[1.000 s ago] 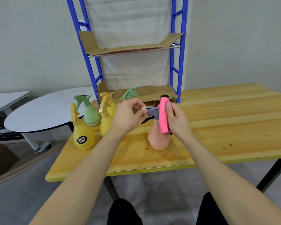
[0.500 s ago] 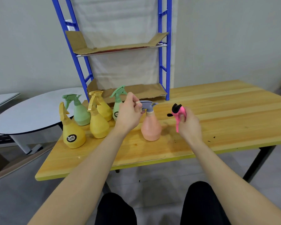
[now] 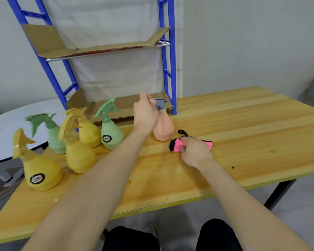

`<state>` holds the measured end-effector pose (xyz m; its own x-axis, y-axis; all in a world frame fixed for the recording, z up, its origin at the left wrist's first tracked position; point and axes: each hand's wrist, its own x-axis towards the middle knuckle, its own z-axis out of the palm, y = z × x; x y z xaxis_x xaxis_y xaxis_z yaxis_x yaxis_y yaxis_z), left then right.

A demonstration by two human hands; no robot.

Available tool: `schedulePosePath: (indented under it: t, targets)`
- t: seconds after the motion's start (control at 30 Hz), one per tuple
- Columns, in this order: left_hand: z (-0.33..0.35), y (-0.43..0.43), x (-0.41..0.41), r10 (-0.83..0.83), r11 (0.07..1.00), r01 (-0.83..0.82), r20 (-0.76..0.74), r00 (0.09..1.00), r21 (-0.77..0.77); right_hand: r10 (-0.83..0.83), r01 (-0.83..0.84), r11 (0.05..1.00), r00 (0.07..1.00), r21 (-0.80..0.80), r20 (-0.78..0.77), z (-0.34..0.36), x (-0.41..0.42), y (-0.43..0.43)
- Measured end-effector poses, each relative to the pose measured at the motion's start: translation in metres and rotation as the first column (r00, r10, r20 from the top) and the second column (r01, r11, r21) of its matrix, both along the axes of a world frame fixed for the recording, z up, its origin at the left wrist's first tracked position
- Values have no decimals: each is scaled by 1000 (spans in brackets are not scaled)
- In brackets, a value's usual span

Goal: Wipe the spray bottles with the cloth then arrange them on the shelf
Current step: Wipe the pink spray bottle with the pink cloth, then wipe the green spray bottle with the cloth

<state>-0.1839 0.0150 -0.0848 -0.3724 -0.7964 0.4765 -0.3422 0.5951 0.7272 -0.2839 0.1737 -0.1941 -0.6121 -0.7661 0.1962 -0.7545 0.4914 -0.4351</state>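
Closest in, two knees (image 3: 130,238) in black show below the front edge of the wooden worktop (image 3: 170,182); both bare forearms reach out over the wood. At the near left corner the nearest yellow bottle (image 3: 42,171) stands upright, a dark round label low on its front; just behind it and to the right stands the second yellow bottle (image 3: 79,154).

Right of centre the right hand (image 3: 194,151) rests knuckles up on the worktop, its fingers curled tight round the pink cloth (image 3: 177,145); the cloth is bunched and edged in black, it sticks out at both sides of the fist, and a black loop of it lies on the wood just behind.

Farther back on the left the plain green bottle (image 3: 55,140), the third yellow bottle (image 3: 89,132) and the labelled green bottle (image 3: 111,135) stand upright, close together.

The peach bottle (image 3: 163,129) is upright just beyond the cloth and apart from it; the left hand (image 3: 146,115) grips it at the grey spray head, fingers wrapped about the neck; whether its base bears on the wood I cannot tell.

Directly behind stands the blue-framed shelf (image 3: 168,69); its two levels are lined with cardboard (image 3: 101,49); the peach bottle is just in front of the lower level's right corner. Off to the left lies a white oval table (image 3: 4,127).
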Motion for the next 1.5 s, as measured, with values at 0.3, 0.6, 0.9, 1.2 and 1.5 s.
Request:
schedulePosePath:
  t: [0.3, 0.6, 0.9, 1.2, 1.5]
  targets:
    - [-1, -13, -64, -19, 999, 19, 18, 1000, 36, 35, -34, 996, 999, -80, 5, -14, -5, 1]
    - [6, -8, 17, -118, 991, 124, 98, 988, -57, -12, 12, 996, 1000, -87, -7, -6, -1, 8]
    - [20, -42, 140, 230, 862, -110, 187, 955, -495, 283, -288, 957, 952, 26, 112, 26, 65, -45]
    - [37, -87, 130, 295, 941, -120, 599, 744, -315, 139, -151, 982, 985, -117, -102, 15, 88, -50]
    - [27, -90, 123, 234, 958, -83, 580, 781, -275, 180, -170, 981, 978, 96, -107, 13, 89, -50]
